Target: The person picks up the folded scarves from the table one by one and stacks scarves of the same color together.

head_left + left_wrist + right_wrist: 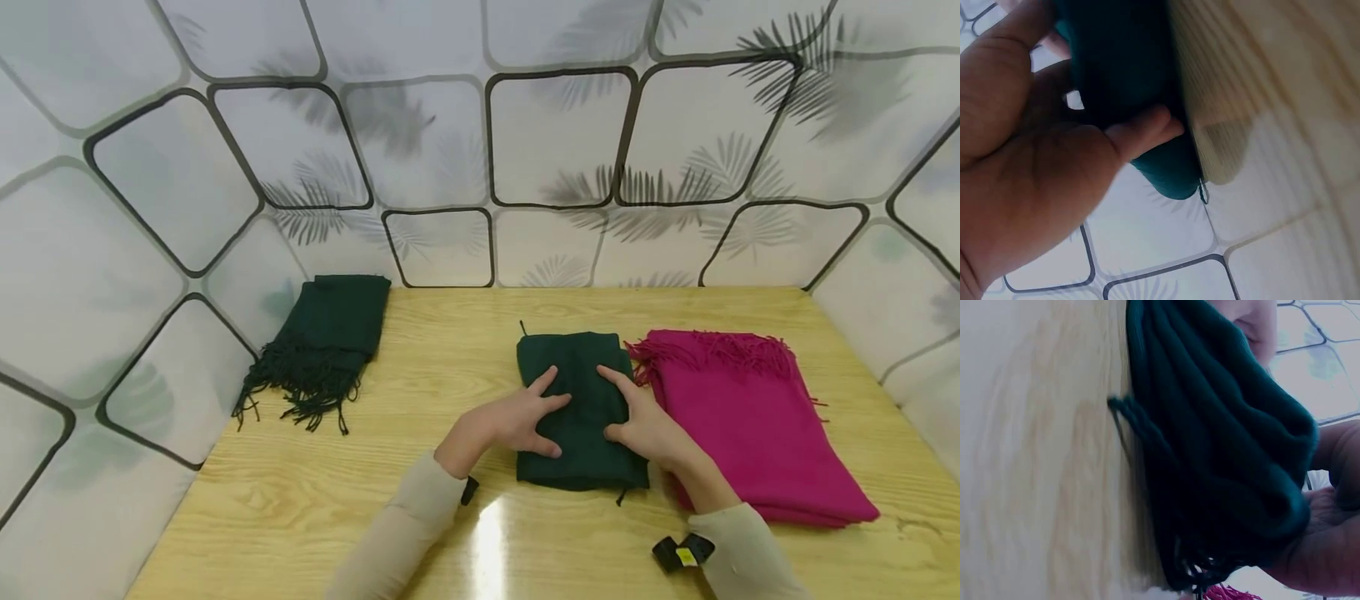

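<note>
A dark green scarf (581, 467), folded into a compact rectangle, lies on the table in front of me. My left hand (521, 419) rests on its left side with the fingers spread. On its right side rests my right hand (651, 425), fingers also spread and thumb pointing inward. In the left wrist view, fingers of the left hand (1035, 169) touch the face of the scarf (1122, 56). Stacked folds of the scarf (1210, 425) show at its edge in the right wrist view, with a few fringe strands sticking out near the wood and the right hand (1329, 544) against it.
Right beside the green scarf lies a larger folded magenta scarf (750, 433), its fringe at the far edge. Another folded dark green scarf (348, 308) sits at the back left, fringe toward me. Patterned cloth (555, 142) walls in the wooden table (300, 508).
</note>
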A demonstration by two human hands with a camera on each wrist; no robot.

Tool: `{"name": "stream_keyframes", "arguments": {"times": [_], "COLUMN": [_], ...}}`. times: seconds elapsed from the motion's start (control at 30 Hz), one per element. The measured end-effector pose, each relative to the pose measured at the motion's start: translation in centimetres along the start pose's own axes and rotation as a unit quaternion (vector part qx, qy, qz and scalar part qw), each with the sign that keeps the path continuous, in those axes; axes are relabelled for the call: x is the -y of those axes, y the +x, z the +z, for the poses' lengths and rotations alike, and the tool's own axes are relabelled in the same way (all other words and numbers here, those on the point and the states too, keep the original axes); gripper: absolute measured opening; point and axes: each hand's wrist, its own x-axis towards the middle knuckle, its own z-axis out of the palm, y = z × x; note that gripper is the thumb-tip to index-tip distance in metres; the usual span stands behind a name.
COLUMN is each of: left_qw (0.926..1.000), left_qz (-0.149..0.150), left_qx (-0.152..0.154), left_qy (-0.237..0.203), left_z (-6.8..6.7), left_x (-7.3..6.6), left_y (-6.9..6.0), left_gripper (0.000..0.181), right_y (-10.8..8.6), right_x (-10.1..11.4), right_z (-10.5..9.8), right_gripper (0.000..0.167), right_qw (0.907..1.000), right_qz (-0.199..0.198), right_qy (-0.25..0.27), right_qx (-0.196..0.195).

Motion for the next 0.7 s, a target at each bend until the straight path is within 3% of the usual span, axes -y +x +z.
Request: {"name": "stream_keyframes", "arguments": {"times": [0.23, 0.47, 0.7], "left_qw": [0.9997, 0.9995, 0.9992], "left_qz": [-0.012, -0.014, -0.02], "left_qx": [0.018, 0.029, 0.034], "left_qy": [-0.006, 0.004, 0.009], "left_z": [0.0, 0.3, 0.5], "left_x": [-0.2, -0.4, -0.3], "left_y": [-0.1, 0.1, 0.0], "left_gripper": [0.081, 0.082, 0.082], "right_y": [-0.5, -0.7, -0.8], "right_x": [-0.2, -0.7, -0.4], "right_z": [-0.7, -1.2, -1.2], "right_gripper": [0.089, 0.085, 0.085], "right_qw": [0.9969, 0.984, 0.9736], "right_qz": [-0.006, -0.033, -0.045], "right_qy": [-0.075, -0.171, -0.218], "right_qx": [0.021, 0.037, 0.051]}}
